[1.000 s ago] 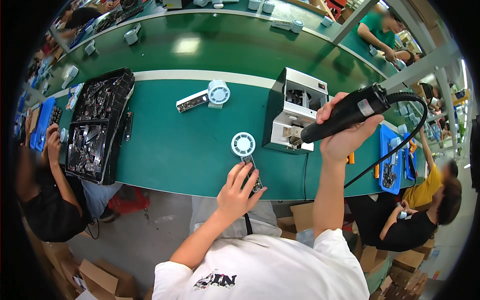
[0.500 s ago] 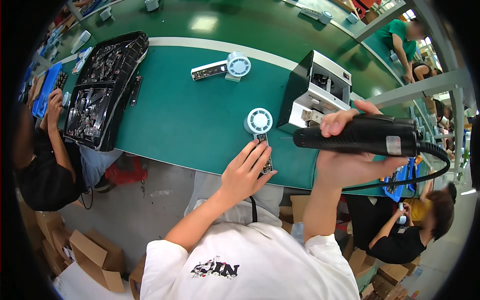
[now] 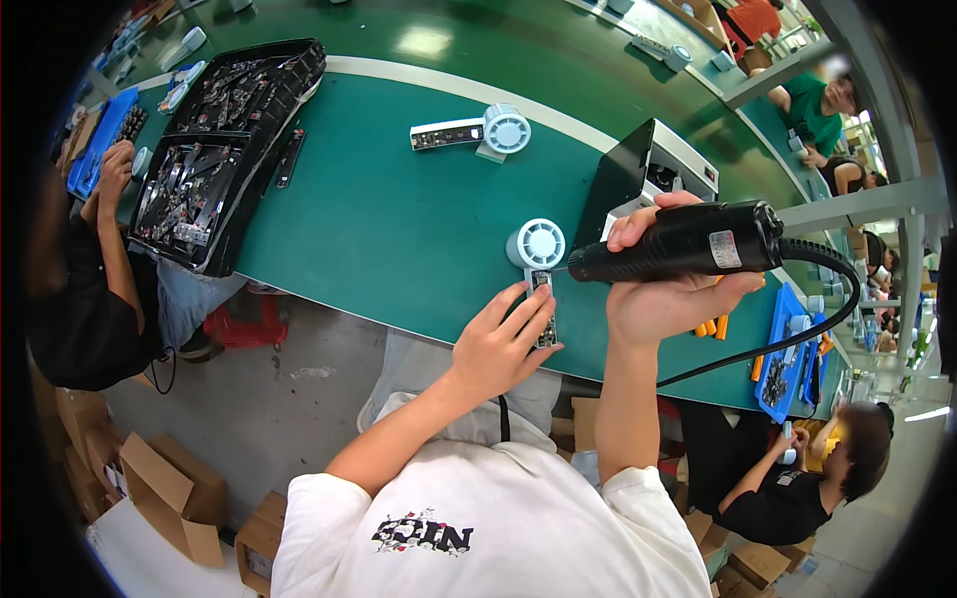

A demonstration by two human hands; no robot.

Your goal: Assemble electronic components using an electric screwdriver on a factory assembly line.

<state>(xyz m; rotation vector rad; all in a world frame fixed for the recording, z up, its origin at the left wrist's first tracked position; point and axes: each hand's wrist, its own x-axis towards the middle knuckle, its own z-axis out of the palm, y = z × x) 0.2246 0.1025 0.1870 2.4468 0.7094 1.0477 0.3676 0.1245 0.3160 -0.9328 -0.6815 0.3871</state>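
A light blue handheld fan (image 3: 539,245) lies on the green bench in front of me, its round head pointing away. Its handle is uncovered and shows a circuit board inside. My left hand (image 3: 501,337) holds this handle down, fingers laid across it. In my right hand (image 3: 653,304) is a black electric screwdriver (image 3: 680,244), held almost level. Its thin bit points left and is close to the handle's upper end, just below the fan head; I cannot tell whether it touches.
A second fan (image 3: 506,131) lies farther back. At left stands a black tray (image 3: 231,149) full of circuit parts, and at right a silver-and-black machine (image 3: 638,184). The screwdriver's cable (image 3: 847,299) loops right, near blue trays (image 3: 780,349). People sit on both sides.
The screwdriver has moved left relative to the fan, bringing its bit closer to the handle. My left hand stays on the handle. The whole view has shifted slightly.
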